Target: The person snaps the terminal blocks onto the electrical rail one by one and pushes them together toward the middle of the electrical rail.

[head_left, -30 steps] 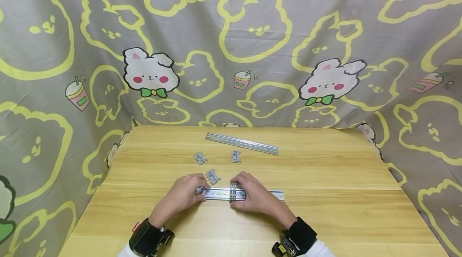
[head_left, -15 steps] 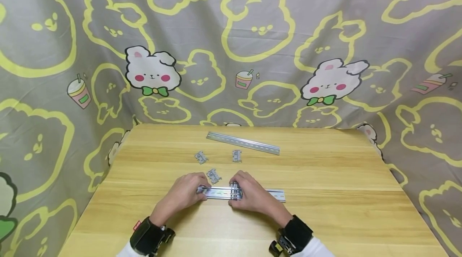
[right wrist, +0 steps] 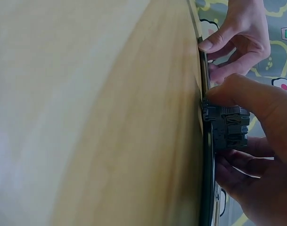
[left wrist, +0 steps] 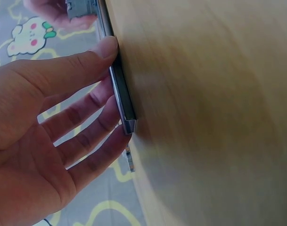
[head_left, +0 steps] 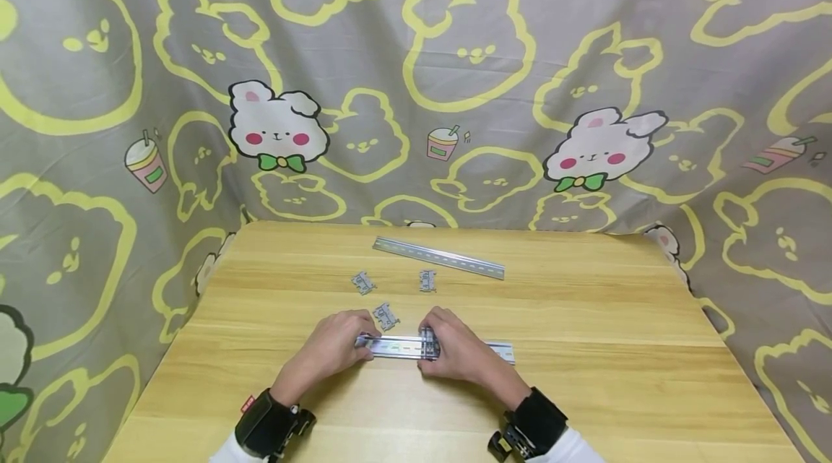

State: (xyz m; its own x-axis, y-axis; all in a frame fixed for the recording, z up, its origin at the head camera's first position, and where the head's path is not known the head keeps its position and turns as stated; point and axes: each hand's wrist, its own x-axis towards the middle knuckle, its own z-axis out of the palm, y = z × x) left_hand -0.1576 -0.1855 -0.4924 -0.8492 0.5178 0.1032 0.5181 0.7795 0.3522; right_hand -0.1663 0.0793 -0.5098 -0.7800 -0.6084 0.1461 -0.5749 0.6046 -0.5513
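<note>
Taking the stack of grey blocks as the centre of the clock, with 12 at the far side of the table [head_left: 617,318], the left hand [head_left: 339,339] lies at 9 o'clock, gripping the end of the near rail [head_left: 398,347], thumb on its near edge and fingers at its far edge. A first loose block [head_left: 363,282] lies between 10 and 11 o'clock, a second loose block [head_left: 386,316] closer in at 10, just beyond the rail, and a third loose block [head_left: 427,280] at 12, with the far rail [head_left: 438,258] slanting across 12 o'clock beyond it. In the middle, the stack of grey blocks [right wrist: 230,125] stands on the near rail, crosswise to it; how many blocks it holds is hard to tell. The right hand [head_left: 455,349] pinches the stack, thumb on its near side and fingers on the far side, and past that hand the near rail runs out toward 3 o'clock. The step in hand looks like setting or sliding the stack along the rail; whether it is clipped fast cannot be seen. The next move probably calls for a steady left grip while the right keeps the stack square. Against the frame from a second ago, the stack and right hand sit slightly further toward 3 o'clock along the rail, while the left hand's hold looks unchanged.
</note>
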